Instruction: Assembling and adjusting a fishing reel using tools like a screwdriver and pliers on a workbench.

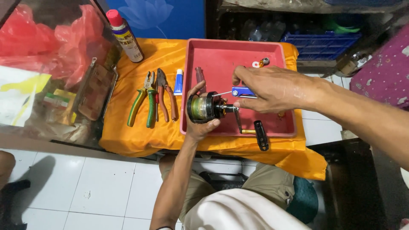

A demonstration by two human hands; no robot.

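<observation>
Reel held over red tray

Left hand [199, 123] grips a round black fishing reel [205, 108] wound with greenish line, above the smooth plastic tray [217, 53]. Right hand [272, 88] pinches a small blue tool [242, 92] against it. Two pairs of pliers [154, 99] lie on glossy orange cloth [128, 136].

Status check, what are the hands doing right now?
Left hand grips fishing reel. Right hand holds blue tool at reel. Red tray below, nothing blocking.
</observation>
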